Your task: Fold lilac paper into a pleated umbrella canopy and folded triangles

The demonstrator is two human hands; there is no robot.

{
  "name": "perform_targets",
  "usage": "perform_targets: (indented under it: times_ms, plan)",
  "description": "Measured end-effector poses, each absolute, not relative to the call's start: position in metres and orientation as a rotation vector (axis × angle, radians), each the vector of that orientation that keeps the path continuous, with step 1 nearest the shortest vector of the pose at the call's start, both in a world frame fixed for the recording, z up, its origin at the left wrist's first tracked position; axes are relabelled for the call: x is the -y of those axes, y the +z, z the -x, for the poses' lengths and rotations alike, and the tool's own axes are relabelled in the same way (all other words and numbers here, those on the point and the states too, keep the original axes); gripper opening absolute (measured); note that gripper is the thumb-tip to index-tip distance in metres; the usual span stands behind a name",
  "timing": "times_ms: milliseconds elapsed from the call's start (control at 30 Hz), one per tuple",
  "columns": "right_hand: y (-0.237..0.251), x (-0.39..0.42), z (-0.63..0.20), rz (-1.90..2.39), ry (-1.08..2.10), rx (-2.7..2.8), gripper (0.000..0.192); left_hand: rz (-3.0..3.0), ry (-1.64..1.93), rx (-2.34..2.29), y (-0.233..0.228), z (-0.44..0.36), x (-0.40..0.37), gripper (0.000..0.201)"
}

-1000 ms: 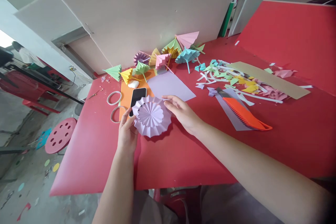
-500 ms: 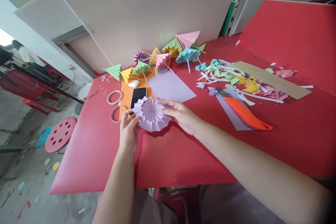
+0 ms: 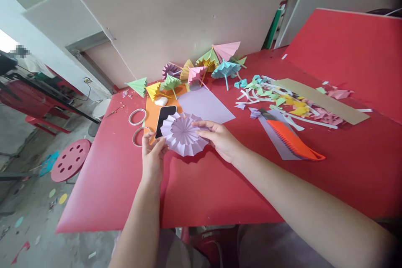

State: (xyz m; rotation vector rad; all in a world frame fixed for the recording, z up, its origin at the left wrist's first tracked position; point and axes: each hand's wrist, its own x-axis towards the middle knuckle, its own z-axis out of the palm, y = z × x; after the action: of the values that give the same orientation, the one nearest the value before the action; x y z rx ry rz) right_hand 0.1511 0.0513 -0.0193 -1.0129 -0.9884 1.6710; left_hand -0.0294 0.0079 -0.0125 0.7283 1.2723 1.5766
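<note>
Lilac pleated rosette (image 3: 184, 134) now sits a bit further up over the red bench (image 3: 220, 192), its top-left edge covering more of the black phone (image 3: 163, 116) than a second ago. Both hands on it: left hand (image 3: 153, 155) pinches the lower-left rim between thumb and fingers, right hand (image 3: 220, 139) pinches the right rim, fingertips pointing in toward the centre. A second ago the right hand was open and only hovering by the upper rim; half a second ago it closed in, and it keeps that grip now. Pleats look tighter, the disc slightly smaller and more cupped than at first, so my read is the fan is being gathered or closed into a round, not flattened.

Around it: flat lilac sheet (image 3: 205, 106) just behind the rosette, orange sheet (image 3: 150, 113) under the phone, two tape rings (image 3: 137, 125) to the left, finished paper umbrellas (image 3: 204, 67) along the wall, orange comb-like tool (image 3: 293, 142) well apart to the right, paper scraps (image 3: 282, 100) beyond it. None of those has moved
</note>
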Motion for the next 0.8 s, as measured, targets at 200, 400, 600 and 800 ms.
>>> perform_targets:
  times_ms: [200,400,600,800]
  plan:
    - [-0.023,-0.0518,-0.1502,1.028,1.683,0.996,0.026,-0.797,1.471,-1.216,-0.0108,0.0282,-0.0061,0.021]
    - [-0.0253,-0.0519,-0.1498,1.009,1.717,0.989,0.029,-0.766,1.441,-1.176,-0.0089,0.0261,-0.005,0.019]
    - [-0.0261,-0.0506,-0.1512,1.047,1.678,1.018,0.028,-0.745,1.413,-1.172,-0.0098,0.0272,-0.0047,0.02]
    - [-0.0243,-0.0489,-0.1507,1.068,1.666,1.037,0.027,-0.769,1.392,-1.209,-0.0116,0.0303,-0.005,0.019]
